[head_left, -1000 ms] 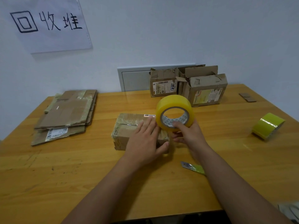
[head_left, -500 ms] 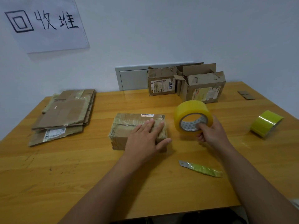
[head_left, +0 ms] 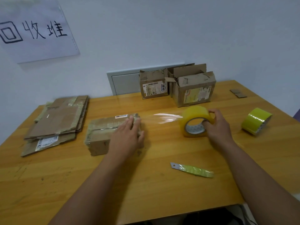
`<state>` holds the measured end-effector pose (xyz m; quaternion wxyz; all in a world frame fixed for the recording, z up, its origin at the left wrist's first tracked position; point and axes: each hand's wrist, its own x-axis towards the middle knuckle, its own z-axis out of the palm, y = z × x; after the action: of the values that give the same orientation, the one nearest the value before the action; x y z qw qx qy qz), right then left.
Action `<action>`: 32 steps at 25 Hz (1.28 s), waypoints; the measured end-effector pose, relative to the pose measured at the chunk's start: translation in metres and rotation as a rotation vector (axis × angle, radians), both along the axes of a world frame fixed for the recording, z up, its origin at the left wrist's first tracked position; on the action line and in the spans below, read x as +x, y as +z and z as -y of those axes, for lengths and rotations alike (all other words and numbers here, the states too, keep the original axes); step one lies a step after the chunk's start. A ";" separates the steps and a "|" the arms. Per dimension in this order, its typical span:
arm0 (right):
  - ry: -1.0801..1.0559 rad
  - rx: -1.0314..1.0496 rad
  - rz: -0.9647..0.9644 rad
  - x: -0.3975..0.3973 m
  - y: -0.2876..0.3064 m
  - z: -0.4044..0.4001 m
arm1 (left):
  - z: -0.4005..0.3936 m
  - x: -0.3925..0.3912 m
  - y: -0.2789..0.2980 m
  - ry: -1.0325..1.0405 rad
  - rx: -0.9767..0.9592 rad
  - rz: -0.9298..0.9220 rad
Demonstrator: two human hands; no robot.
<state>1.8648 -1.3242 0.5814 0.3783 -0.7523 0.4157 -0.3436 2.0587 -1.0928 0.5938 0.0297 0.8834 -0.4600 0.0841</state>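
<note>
A small taped cardboard box point(head_left: 100, 132) lies on the wooden table point(head_left: 146, 184) left of centre. My left hand point(head_left: 128, 137) rests flat on the box's right end with straight fingers. My right hand point(head_left: 217, 125) grips a big roll of clear yellowish tape point(head_left: 194, 117), fingers through its core, to the right of the box. A clear strip of tape point(head_left: 164, 117) stretches from the roll to the box's right end.
A stack of flattened cardboard point(head_left: 56, 120) lies at the left. Two open boxes point(head_left: 178, 85) stand at the back. A second, greener tape roll point(head_left: 255, 121) sits at the right. A tape-wrapped blade point(head_left: 192, 169) lies near the front. Small cardboard scraps point(head_left: 237, 93) lie at the far right.
My right hand has carried the tape roll to the right, away from the box, drawing out a strip of tape. My left hand has stayed pressed on the box.
</note>
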 end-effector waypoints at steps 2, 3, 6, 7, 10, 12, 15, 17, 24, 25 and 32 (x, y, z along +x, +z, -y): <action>-0.048 -0.084 -0.015 -0.003 -0.003 0.010 | -0.006 0.009 -0.001 0.005 -0.013 -0.003; -0.055 -0.069 -0.031 -0.002 -0.007 0.013 | -0.008 0.009 -0.001 0.001 -0.020 -0.010; -0.035 0.073 -0.117 -0.002 -0.018 0.015 | -0.006 0.006 -0.002 -0.004 -0.070 -0.022; -0.025 0.078 -0.138 -0.002 -0.020 0.015 | -0.006 0.007 -0.002 -0.001 -0.091 -0.033; -0.088 0.038 -0.105 -0.004 -0.024 0.021 | -0.012 0.009 -0.002 0.000 -0.100 -0.046; -0.131 0.008 -0.073 -0.002 -0.025 0.021 | -0.016 0.007 -0.003 -0.009 -0.101 -0.054; -0.173 -0.012 -0.064 0.000 -0.027 0.022 | -0.018 0.003 -0.002 -0.012 -0.109 -0.045; -0.189 -0.008 -0.076 0.000 -0.029 0.022 | -0.017 0.000 -0.001 -0.004 -0.093 -0.037; -0.194 0.017 -0.081 0.002 -0.030 0.024 | -0.010 0.000 -0.006 0.047 -0.116 -0.042; -0.190 0.034 -0.080 0.002 -0.030 0.024 | -0.010 0.001 -0.006 0.048 -0.114 -0.041; -0.242 0.195 -0.005 -0.014 -0.008 -0.016 | -0.013 0.001 -0.002 0.027 -0.072 -0.045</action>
<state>1.8509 -1.3078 0.5736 0.4045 -0.6573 0.5356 -0.3426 2.0602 -1.0797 0.5915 0.0705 0.8895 -0.4441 0.0810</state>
